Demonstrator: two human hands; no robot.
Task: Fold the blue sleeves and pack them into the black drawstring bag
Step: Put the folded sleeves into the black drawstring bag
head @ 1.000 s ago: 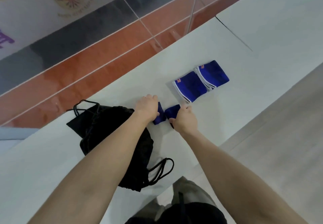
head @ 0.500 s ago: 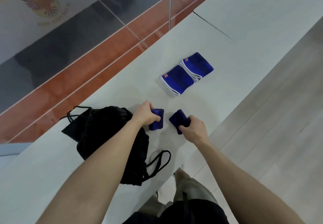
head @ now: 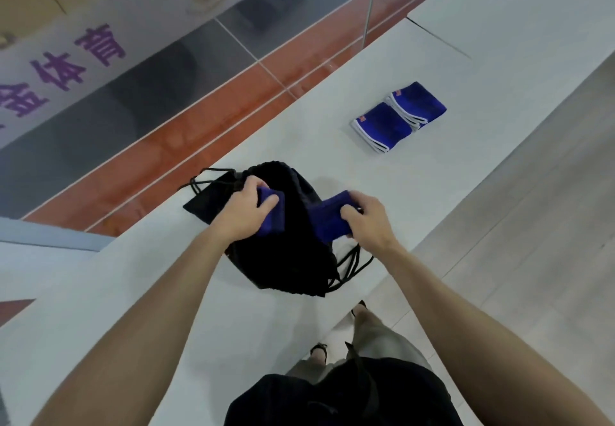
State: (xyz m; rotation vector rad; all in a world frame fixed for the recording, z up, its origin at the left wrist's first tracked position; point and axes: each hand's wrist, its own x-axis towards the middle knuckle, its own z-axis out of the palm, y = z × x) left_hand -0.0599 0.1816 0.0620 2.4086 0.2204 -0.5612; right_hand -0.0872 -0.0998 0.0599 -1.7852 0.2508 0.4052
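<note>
Both hands (head: 244, 211) (head: 367, 217) grip folded blue sleeves (head: 327, 217) over black drawstring bag (head: 293, 259).

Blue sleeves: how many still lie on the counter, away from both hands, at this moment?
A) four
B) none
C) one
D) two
D: two folded sleeves with white trim lie side by side on the counter, while each hand holds another sleeve over the black bag.
</note>
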